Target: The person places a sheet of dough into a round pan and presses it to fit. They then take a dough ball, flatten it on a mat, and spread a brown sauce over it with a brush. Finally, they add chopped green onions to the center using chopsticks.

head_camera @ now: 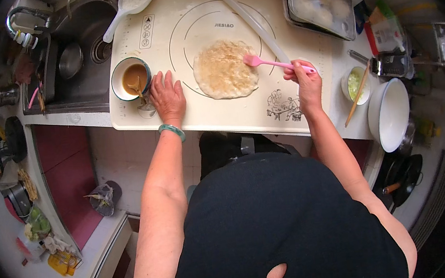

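Observation:
My right hand point(308, 87) grips the handle of a pink basting brush point(273, 63). Its bristles touch the right side of a flattened round of dough point(225, 71), whose top is coated with a brownish wet layer. The dough lies on a cream kneading mat point(219, 116) printed with circles and rulers. Palm down on the mat, my left hand point(168, 97) rests with fingers slightly apart, right beside a bowl point(116, 80) of brown liquid point(132, 75). A spoon point(138, 87) sits in that bowl. Beyond the dough, a white rolling pin point(256, 29) lies diagonally.
A scoop point(133, 3) with white powder lies at the mat's far left, next to the dark sink point(74, 38). Far right is a lidded tray of dough balls point(320, 1). Nearer stand a small bowl of chopped greens point(354, 85), a wooden stick point(357, 97) across it, and a white basin point(389, 117).

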`<state>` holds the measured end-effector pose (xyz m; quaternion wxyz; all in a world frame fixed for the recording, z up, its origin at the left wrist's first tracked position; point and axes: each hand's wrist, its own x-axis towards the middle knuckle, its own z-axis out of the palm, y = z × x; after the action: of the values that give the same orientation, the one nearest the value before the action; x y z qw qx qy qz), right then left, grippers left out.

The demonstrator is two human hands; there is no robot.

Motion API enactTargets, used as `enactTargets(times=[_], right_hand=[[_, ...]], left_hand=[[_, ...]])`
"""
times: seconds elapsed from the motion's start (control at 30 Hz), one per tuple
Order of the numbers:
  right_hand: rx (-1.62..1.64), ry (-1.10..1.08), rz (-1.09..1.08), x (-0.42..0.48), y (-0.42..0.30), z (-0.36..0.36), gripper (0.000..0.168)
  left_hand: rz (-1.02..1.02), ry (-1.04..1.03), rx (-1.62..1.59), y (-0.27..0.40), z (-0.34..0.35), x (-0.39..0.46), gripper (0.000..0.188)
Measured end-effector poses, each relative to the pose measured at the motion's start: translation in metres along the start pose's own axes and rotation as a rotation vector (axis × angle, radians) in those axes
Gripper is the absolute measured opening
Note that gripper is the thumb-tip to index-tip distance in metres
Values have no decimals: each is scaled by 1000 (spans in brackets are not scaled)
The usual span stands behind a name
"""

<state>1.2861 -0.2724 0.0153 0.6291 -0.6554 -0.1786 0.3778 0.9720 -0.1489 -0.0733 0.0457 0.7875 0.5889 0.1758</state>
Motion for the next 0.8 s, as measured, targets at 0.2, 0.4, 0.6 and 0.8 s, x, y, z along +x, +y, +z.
enactTargets(times=[0.2,0.4,0.6,0.8], right_hand=[[144,6,26,6,-2,31,22],[71,118,178,-15,23,23,24],[97,190,202,-67,17,-14,24],[231,299,65,-41,15,15,24]], left_hand=[[12,-7,-20,1,-2,3,41],[30,-12,-57,-2,-1,2,43],[107,29,-288,-14,0,1,46],[236,-94,-437,-1,-37,-12,47]])
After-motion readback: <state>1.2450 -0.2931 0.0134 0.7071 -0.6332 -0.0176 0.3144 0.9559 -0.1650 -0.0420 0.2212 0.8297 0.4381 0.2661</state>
